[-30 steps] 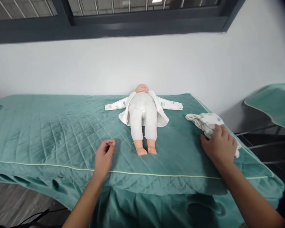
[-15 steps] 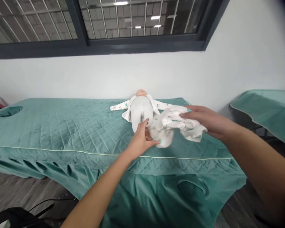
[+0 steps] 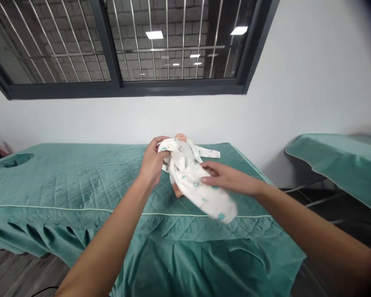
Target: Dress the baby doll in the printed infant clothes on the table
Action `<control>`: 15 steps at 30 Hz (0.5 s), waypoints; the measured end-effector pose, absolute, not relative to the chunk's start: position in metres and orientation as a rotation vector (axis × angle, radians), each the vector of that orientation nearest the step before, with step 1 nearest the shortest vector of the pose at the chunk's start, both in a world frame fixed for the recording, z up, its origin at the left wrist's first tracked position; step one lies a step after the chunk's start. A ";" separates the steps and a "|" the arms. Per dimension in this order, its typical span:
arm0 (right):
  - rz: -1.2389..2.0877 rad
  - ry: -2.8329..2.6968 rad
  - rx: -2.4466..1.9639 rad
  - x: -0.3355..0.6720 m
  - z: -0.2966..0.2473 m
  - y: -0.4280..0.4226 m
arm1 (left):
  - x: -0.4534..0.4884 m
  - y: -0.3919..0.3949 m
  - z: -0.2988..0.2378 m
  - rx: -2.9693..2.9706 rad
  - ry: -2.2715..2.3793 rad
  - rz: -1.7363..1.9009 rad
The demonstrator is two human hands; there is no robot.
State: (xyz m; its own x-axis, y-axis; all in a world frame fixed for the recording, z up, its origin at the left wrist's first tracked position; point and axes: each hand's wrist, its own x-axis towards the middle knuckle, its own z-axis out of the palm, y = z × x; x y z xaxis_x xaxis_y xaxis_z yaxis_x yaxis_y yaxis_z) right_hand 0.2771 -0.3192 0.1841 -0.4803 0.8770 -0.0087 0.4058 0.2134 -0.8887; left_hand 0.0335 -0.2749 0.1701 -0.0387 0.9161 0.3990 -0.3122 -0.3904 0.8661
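A doll (image 3: 181, 137) lies on its back on the green bed, its head toward the wall and a bare foot (image 3: 177, 191) toward me. Spread over its body and legs is a pair of white baby pants (image 3: 198, 192) with green prints; one leg of the cloth stretches toward the front edge, blurred. My left hand (image 3: 153, 159) is closed on the upper left part of the pants. Against their right side rests my right hand (image 3: 221, 176), fingers and thumb apart, touching the cloth. A printed sleeve (image 3: 208, 152) lies flat to the doll's right.
The quilted green bed cover (image 3: 80, 181) has pale piping along its front edge and a face hole (image 3: 17, 160) at the left. Behind stands a white wall (image 3: 126, 119) under a barred window (image 3: 173, 45). Another green-covered bed (image 3: 336, 152) is at the right.
The pants were bunched in my right hand; now they are unfolded across the doll. My left hand has moved up and left and grips them. The view has tilted upward.
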 end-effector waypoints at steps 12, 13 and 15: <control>1.138 -1.872 -0.692 0.218 0.247 -0.267 | 0.026 -0.268 0.234 1.485 0.530 1.208; 1.191 -1.850 -0.672 0.215 0.246 -0.265 | 0.024 -0.267 0.234 1.496 0.545 1.198; 1.263 -1.779 -0.618 0.211 0.242 -0.264 | 0.017 -0.264 0.231 1.525 0.560 1.173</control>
State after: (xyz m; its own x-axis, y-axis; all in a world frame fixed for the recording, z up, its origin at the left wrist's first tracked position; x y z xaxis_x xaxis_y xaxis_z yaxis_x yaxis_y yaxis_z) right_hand 0.2106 -0.2636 0.2418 -0.5197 0.7783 0.3524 -0.0759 0.3689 -0.9264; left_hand 0.0169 -0.2643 0.2307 0.4029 0.8332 0.3787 -0.2293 -0.3087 0.9231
